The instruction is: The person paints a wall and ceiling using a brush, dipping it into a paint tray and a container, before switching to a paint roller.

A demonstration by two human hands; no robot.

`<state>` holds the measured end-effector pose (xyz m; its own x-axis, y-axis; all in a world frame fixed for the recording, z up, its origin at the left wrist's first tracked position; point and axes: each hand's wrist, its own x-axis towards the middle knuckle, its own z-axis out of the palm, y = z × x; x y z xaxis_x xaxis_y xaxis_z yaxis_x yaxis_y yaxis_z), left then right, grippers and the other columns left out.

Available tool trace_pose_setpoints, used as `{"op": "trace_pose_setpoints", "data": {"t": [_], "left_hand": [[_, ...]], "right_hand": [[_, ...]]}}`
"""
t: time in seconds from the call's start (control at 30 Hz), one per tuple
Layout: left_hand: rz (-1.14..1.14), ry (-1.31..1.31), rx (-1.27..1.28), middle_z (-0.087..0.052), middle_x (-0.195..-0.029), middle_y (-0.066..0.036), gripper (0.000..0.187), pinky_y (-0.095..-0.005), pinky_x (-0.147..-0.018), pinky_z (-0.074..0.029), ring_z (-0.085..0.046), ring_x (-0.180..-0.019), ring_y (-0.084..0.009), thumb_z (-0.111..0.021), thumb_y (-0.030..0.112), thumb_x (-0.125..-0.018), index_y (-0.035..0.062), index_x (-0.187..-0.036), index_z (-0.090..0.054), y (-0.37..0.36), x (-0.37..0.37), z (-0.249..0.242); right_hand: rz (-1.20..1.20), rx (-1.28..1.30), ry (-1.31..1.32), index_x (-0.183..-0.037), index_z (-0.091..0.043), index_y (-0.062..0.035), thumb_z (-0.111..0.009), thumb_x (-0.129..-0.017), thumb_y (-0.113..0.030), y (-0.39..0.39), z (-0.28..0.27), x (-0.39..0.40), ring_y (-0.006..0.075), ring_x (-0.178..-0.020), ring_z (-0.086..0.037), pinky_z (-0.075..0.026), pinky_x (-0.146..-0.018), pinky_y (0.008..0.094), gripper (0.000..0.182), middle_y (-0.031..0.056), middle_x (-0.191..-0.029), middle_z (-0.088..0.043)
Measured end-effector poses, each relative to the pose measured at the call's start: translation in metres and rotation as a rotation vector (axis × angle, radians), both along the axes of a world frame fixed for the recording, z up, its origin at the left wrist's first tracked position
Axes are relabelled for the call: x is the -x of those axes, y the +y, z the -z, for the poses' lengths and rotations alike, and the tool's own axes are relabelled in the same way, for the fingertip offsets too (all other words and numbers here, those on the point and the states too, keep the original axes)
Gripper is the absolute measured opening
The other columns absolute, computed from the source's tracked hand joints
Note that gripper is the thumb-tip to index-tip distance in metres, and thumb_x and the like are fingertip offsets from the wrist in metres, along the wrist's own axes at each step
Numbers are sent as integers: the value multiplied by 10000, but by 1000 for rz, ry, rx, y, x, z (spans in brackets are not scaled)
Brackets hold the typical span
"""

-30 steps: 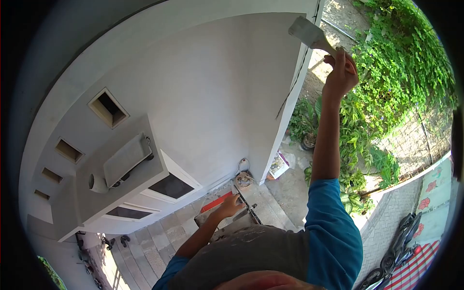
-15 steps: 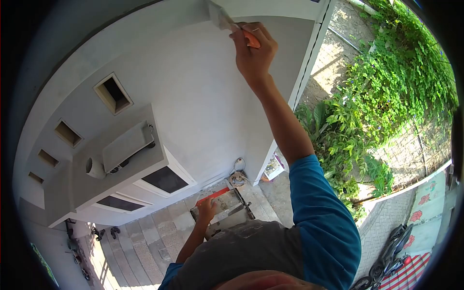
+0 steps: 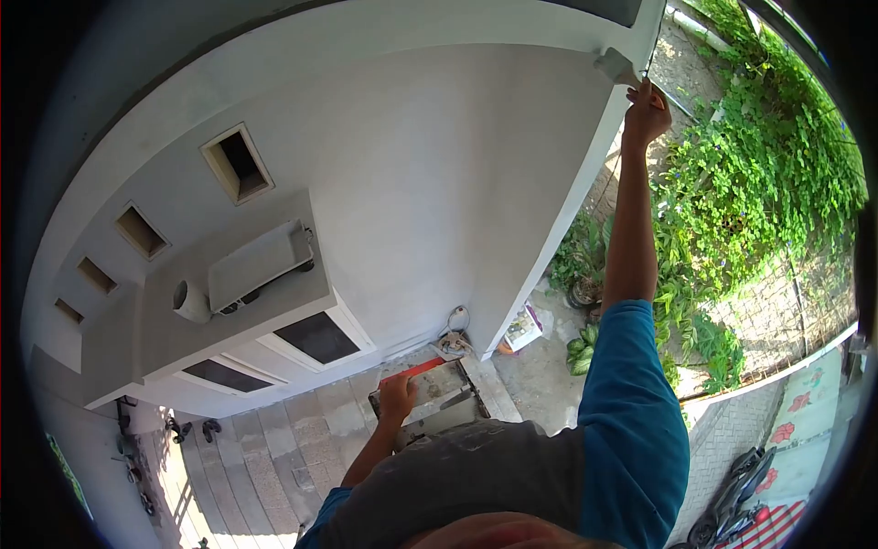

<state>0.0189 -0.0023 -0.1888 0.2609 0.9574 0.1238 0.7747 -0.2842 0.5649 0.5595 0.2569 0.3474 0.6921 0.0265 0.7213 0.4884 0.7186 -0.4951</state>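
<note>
High at the upper right, my right hand (image 3: 647, 117) is closed around the orange handle of a putty knife (image 3: 619, 67). Its broad blade lies against the upper wall, near the corner where the wall (image 3: 412, 165) ends beside the garden. Low in the middle, my left hand (image 3: 397, 395) grips the red edge (image 3: 426, 368) of a worn, stained platform (image 3: 439, 381). On that platform lies another flat metal blade (image 3: 455, 400), partly hidden by my body.
To the left, a ledge (image 3: 251, 325) carries a white tray-like fixture (image 3: 261, 265) and a white cylinder (image 3: 190, 300). Square openings (image 3: 237, 163) pierce the wall above. A coiled cable (image 3: 455, 340) sits at the wall's foot. Plants (image 3: 732, 183) fill the right; a motorcycle (image 3: 736, 494) stands below.
My right hand has swept the putty knife rightward along the top of the wall to the corner. My left hand has settled more tightly on the red edge. The view has shifted slightly.
</note>
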Motion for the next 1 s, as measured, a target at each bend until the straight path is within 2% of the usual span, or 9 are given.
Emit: {"op": "trace_pose_setpoints", "data": {"t": [0.07, 0.17, 0.27, 0.37, 0.43, 0.7, 0.73, 0.87, 1.0], "left_hand": [[4, -13, 9, -695, -1085, -147, 284, -491, -940, -451, -636, -1048, -355, -632, 287, -937, 70, -1116, -668, -2, 2, 0], [15, -10, -46, -693, -1079, -154, 281, -492, -933, -452, -636, -1041, -358, -630, 276, -939, 60, -1117, -666, -1, 3, 9], [6, -53, -49, -691, -1078, -159, 277, -489, -930, -453, -636, -1037, -359, -628, 267, -941, 53, -1113, -666, -1, 6, 17], [-27, -92, -54, -694, -1054, -162, 266, -486, -921, -458, -637, -1024, -363, -626, 263, -945, 52, -1101, -668, -2, 4, 6], [-24, -105, -81, -695, -1021, -168, 255, -491, -894, -474, -644, -993, -373, -624, 259, -950, 45, -1082, -668, -3, 3, 5], [-49, -118, -127, -696, -996, -178, 255, -507, -834, -503, -655, -956, -379, -626, 263, -952, 38, -1064, -667, -4, 4, 8], [-45, -120, -131, -696, -994, -178, 254, -509, -833, -504, -655, -954, -379, -627, 263, -951, 39, -1064, -667, -4, 3, 9], [-26, -110, -99, -696, -983, -179, 253, -507, -835, -504, -656, -946, -378, -625, 261, -953, 37, -1065, -666, -2, 3, 8], [-37, -140, -104, -694, -943, -180, 252, -504, -849, -485, -651, -919, -378, -621, 265, -952, 34, -1038, -674, -2, 4, 8]], "right_hand": [[44, -52, 65, -954, -716, 63, -696, -937, -124, 4, -10, -13, 161, -626, -713, -591, -578, 264, 188, 125, -745, -729], [201, 80, -130, -960, -729, 45, -699, -944, -138, -3, -33, 40, 151, -637, -721, -580, -586, 259, 185, 100, -737, -738], [-17, -104, -214, -975, -715, 62, -696, -943, -121, 4, -41, 122, 177, -667, -731, -596, -636, 279, 188, 126, -776, -741], [-196, -123, -129, -955, -691, 72, -697, -938, -116, -21, -48, 200, 169, -668, -722, -578, -623, 268, 189, 119, -775, -720], [-394, -175, -65, -977, -676, 90, -686, -944, -114, -31, -48, 238, 195, -668, -726, -602, -634, 298, 208, 132, -788, -712], [-789, -116, -53, -1027, -671, 101, -673, -954, -119, -44, -56, 317, 234, -672, -718, -619, -655, 348, 232, 152, -829, -701], [-863, -82, -65, -1024, -674, 101, -688, -944, -125, -42, -55, 323, 226, -654, -716, -621, -646, 343, 240, 139, -803, -698], [-799, -58, -196, -1005, -688, 88, -709, -932, -124, -30, -54, 300, 219, -653, -715, -617, -640, 331, 226, 125, -803, -695], [-507, -3, -182, -978, -698, 79, -727, -918, -116, -28, -55, 204, 193, -623, -711, -603, -627, 293, 206, 123, -752, -703]]}}
